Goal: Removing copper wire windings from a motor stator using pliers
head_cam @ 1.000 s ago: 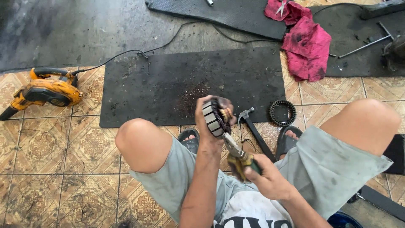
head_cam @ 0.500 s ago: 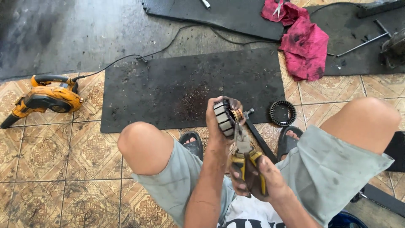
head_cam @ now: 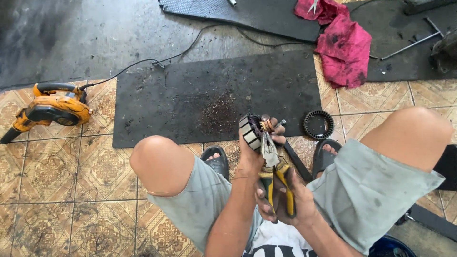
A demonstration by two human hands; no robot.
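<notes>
Head view, looking down between the seated person's knees. The left hand [head_cam: 252, 152] is closed around a motor armature [head_cam: 253, 131], a laminated steel rotor with copper windings showing at one end, held up in front of the body above the tiled floor [head_cam: 62, 181]. The fingers wrap the far side of the rotor, so the grip reads as firm and nearly fully closed. The right hand [head_cam: 285, 204] is curled around the yellow-and-black handles of a pair of pliers [head_cam: 275, 176]; the handles sit close together, and the metal nose points up and meets the copper end of the armature. Whether the nose is clamped on a wire or only pressed against it cannot be told.

Just beyond the hands lies a black rubber mat [head_cam: 190, 95] with dark debris scattered on it. A black toothed ring [head_cam: 318, 124] rests at the mat's right edge, near the person's sandalled foot. A yellow electric blower [head_cam: 50, 110] lies well apart to the left, its cord trailing across the floor. A red rag [head_cam: 345, 45] sits crumpled at upper right.
</notes>
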